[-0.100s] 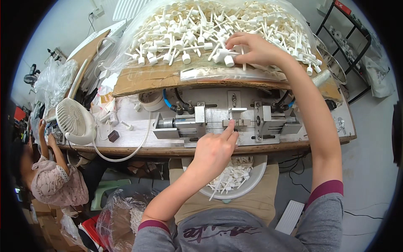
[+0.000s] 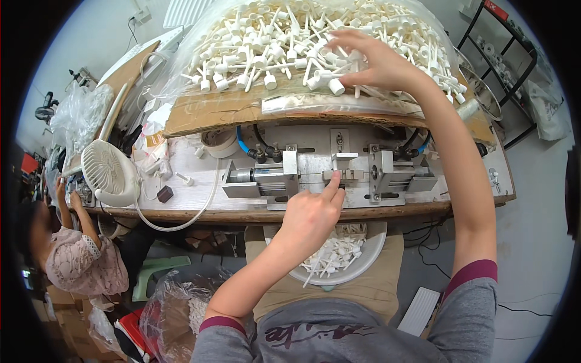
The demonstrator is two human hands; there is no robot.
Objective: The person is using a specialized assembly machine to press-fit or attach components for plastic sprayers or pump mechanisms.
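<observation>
My left hand (image 2: 311, 219) is over the front of a metal clamping fixture (image 2: 330, 175). Its index finger is stretched out, with the tip on a small metal block (image 2: 352, 175) in the middle; the other fingers are curled and partly hidden. Beyond the fixture, my right hand (image 2: 384, 63) hovers at the front of a large heap of white plastic parts (image 2: 260, 45), each a thin stem with a round cap. Thumb and fingers are spread apart around a blurred white part (image 2: 357, 60), with no firm grip visible. A wider capped piece (image 2: 330, 83) lies by the thumb.
The heap rests on clear plastic over a cardboard sheet (image 2: 212, 115). A bowl (image 2: 378, 248) of white parts sits on my lap. At left are a white fan (image 2: 108, 172), a tape roll (image 2: 219, 144) and a co-worker (image 2: 85, 257). A black shelf (image 2: 511, 36) stands at right.
My right hand has lifted slightly and moved away from me, its fingers spreading wider. My left hand keeps its place on the fixture.
</observation>
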